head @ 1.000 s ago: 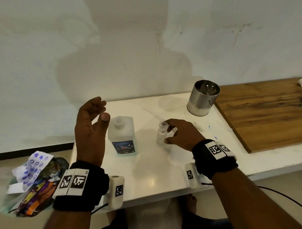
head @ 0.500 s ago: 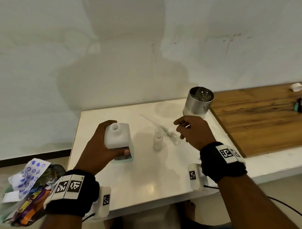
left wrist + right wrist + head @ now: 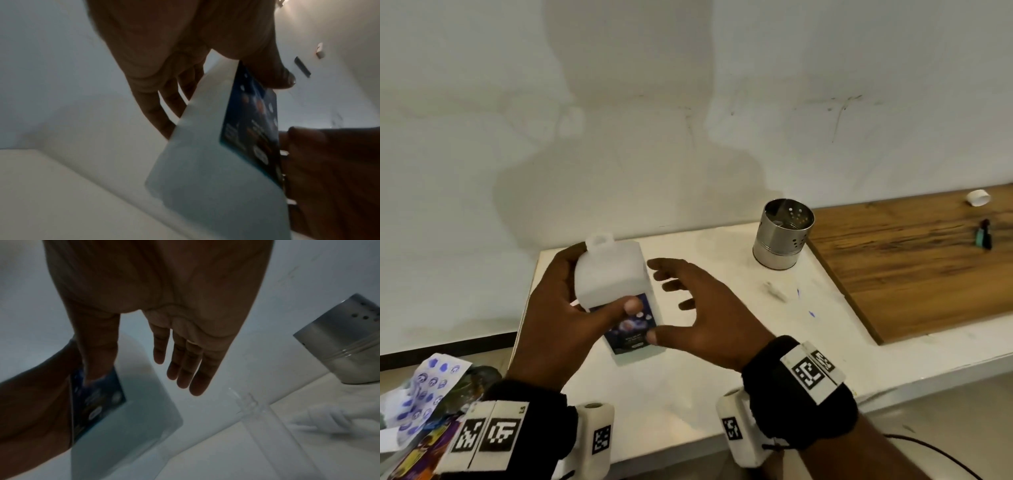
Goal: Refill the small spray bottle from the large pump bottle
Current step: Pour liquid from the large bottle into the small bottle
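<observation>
My left hand (image 3: 571,308) grips the large white bottle (image 3: 609,274) by its upper body and holds it tilted above the white table (image 3: 688,394). Its neck is open, with no pump on it. My right hand (image 3: 698,315) is spread open just right of the bottle, and its thumb touches the blue label (image 3: 96,394). From the left wrist, the bottle (image 3: 205,146) sits between my fingers and thumb. The small clear spray bottle (image 3: 263,418) stands uncapped below my right fingers; the head view hides it behind that hand. A white pump head (image 3: 774,290) lies on the table.
A perforated steel cup (image 3: 782,234) stands at the back right of the table. A wooden board (image 3: 911,267) to its right carries a white cap (image 3: 978,197) and a small dark object (image 3: 983,234). A heap of wrappers (image 3: 424,404) lies off the table's left edge.
My left hand has lifted the large bottle off the table and tilted it. My right hand has let go of the pump head, which now lies on the table, and moved left to the bottle.
</observation>
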